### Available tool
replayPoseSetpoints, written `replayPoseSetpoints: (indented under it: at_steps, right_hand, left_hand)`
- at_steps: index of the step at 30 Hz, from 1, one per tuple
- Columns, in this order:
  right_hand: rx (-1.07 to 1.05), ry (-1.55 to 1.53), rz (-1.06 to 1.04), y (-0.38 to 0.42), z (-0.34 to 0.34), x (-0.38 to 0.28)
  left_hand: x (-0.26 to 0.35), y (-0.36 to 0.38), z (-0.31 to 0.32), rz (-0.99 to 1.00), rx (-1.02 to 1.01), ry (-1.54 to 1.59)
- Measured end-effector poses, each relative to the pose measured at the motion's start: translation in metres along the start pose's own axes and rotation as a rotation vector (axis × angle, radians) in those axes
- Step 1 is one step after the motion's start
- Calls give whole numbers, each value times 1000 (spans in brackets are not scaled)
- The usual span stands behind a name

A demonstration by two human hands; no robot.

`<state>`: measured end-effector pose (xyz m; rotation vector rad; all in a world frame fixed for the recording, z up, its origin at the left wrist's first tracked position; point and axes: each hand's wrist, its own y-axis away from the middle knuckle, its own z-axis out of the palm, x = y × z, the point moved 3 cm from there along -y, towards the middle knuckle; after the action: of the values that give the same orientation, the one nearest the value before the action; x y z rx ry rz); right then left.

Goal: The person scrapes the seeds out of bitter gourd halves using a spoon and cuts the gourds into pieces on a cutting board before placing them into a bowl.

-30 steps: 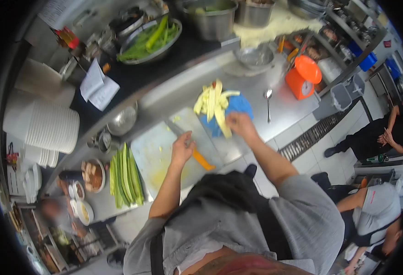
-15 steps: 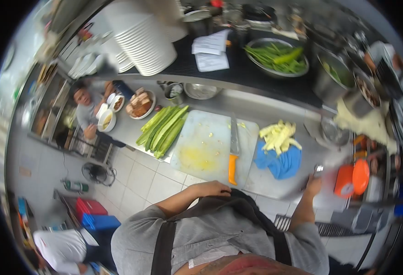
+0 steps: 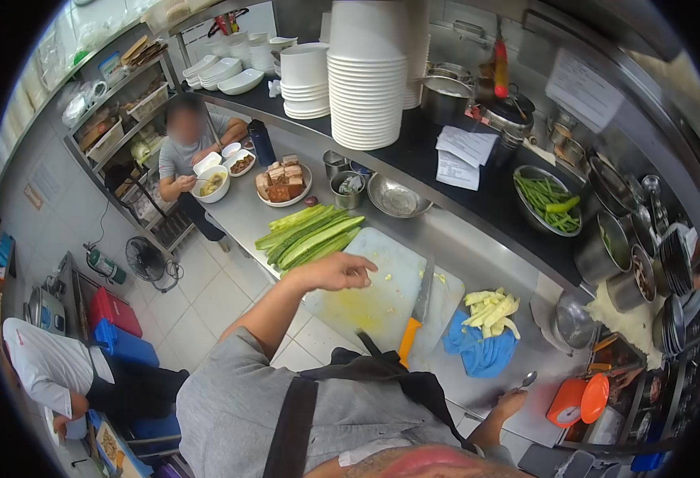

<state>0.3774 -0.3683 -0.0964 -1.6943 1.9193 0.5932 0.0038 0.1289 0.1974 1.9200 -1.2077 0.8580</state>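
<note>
My left hand (image 3: 338,272) hovers over the near left part of the white cutting board (image 3: 378,263), its fingers apart and holding nothing. Beside it, at the board's left, lie long pieces of cut green cucumber (image 3: 310,235). A knife with an orange handle (image 3: 409,341) rests across the right of the board, its blade pointing away from me. At the lower right, my right hand (image 3: 511,401) is closed on a metal spoon (image 3: 530,378). Pale yellow-green strips (image 3: 491,313) sit on a blue cloth (image 3: 481,350) between the board and that hand.
An orange scale (image 3: 567,402) stands at the right. Behind the board are a plate of meat pieces (image 3: 284,182) and a metal bowl (image 3: 398,195). The shelf holds stacked white containers (image 3: 366,95) and green beans (image 3: 545,199). One person (image 3: 187,143) eats at back left; another (image 3: 55,366) stands lower left.
My left hand has risen from near my apron to over the cutting board, and its fingers have spread. The view has turned and shifted; my right hand still holds the spoon.
</note>
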Motion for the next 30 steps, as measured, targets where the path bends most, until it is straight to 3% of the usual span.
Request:
replayPoseSetpoints:
  at_steps: [3,7,9,10,14,19,22,24,25,26,27,30]
  right_hand:
    - [199,81,-189,43,-20,-34]
    - [71,195,-127,48,-10,-13]
    - [139,146,-230,40,0,-17]
    - [86,35,-264,34,1,-19]
    - [-37,-151,-299,22,16,-36]
    - [-156,-388,-44,91,-14,-70]
    - [20,-339,-138,126,-5,-52]
    - [113,-339,-154,165,-1,-52]
    - [183,-332,-187,182,7,-61]
    - [216,-280,-77,210,7,-77]
    - [239,-269,-50,234,8,-86]
    - [128,-165,-44,290,8,-144]
  left_hand:
    - [-13,9,-46,24,139,182]
    - [-29,24,-84,34,282,165]
    - [-32,43,-94,-45,446,-138]
    - [-51,48,-96,-55,510,84]
    - [-58,95,-137,-73,804,229]
    - [-83,97,-293,6,1099,97]
    - [-85,69,-404,-44,1240,24]
    - [-96,41,-485,-17,1256,-23]
    - [-107,23,-528,-123,1243,-47]
    - [-121,4,-563,-244,1211,-70]
    - [-129,-12,-592,-201,1232,-79]
    - [-145,-51,-661,-342,1211,-10]
